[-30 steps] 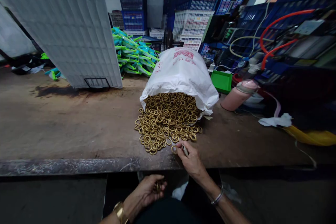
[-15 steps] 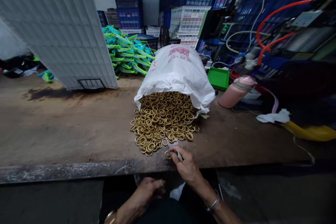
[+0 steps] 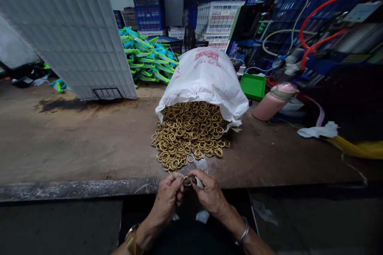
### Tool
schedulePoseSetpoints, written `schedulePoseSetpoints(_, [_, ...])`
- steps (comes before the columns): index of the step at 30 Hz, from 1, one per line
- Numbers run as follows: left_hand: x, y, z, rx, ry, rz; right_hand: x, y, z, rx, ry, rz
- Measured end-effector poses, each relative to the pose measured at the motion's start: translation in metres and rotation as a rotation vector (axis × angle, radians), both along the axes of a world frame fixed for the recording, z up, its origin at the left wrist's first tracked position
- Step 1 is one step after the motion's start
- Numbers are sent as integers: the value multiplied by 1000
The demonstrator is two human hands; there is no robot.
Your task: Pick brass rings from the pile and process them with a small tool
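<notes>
A single brass-coloured ring (image 3: 186, 183) is held up between my two hands at the table's front edge. My right hand (image 3: 211, 194) pinches its right side, and a small pale object (image 3: 199, 183), too small to name, shows between those same fingers. My left hand (image 3: 166, 198) is closed, with thumb and fingertips at the ring's left side. Just beyond my hands, many similar rings (image 3: 179, 143) spill in a heap from the mouth of a white woven sack (image 3: 206, 75) lying on its side.
Brown wooden table (image 3: 89, 139) under everything. A tall grey-white panel (image 3: 86, 40) stands at left, beside a green and turquoise pile (image 3: 149, 59). At right are a green tray (image 3: 253, 87), a pink bottle (image 3: 272, 102) and red hoses (image 3: 302, 36). Stacked crates (image 3: 220, 18) fill the back.
My right hand has drawn the ring slightly back and to the left. My left hand has risen from below the table edge to meet it. The view has shifted slightly.
</notes>
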State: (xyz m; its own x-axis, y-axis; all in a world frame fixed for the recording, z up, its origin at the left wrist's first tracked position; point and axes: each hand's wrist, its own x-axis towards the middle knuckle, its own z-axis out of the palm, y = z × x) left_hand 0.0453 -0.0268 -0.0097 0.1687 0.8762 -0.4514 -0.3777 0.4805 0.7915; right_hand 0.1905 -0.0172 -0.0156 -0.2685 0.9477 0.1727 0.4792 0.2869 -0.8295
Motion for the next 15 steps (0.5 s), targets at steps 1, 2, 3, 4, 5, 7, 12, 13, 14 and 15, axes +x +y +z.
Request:
schedulePoseSetpoints(1, [-1, 0, 0, -1, -25, -12, -1, 0, 0, -11, 5, -12])
schedulePoseSetpoints(2, [-1, 0, 1, -4, -49, -33, -2, 0, 0, -21, 12, -22])
schedulePoseSetpoints(3, [-1, 0, 2, -12, -71, -56, -3, 0, 0, -28, 21, -28])
schedulePoseSetpoints(4, [-2, 0, 4, -23, -91, -73, -4, 0, 0, -30, 30, -30])
schedulePoseSetpoints(5, [-2, 0, 5, -36, -112, -84, -4, 1, 0, -29, 37, -31])
schedulePoseSetpoints(7, [-3, -1, 8, -61, -156, -82, -6, 1, 1, -18, 43, -29])
schedulePoseSetpoints(12, [-8, -1, 11, -164, -302, -111, -8, -1, 3, 23, 26, -17])
schedulePoseSetpoints(13, [-9, -1, 11, -183, -317, -127, -8, -1, 3, 31, 21, -13])
schedulePoseSetpoints(14, [-10, -2, 10, -190, -324, -138, -9, -2, 3, 35, 19, -7])
schedulePoseSetpoints(15, [-10, -2, 10, -187, -322, -147, -9, -2, 4, 34, 21, -5])
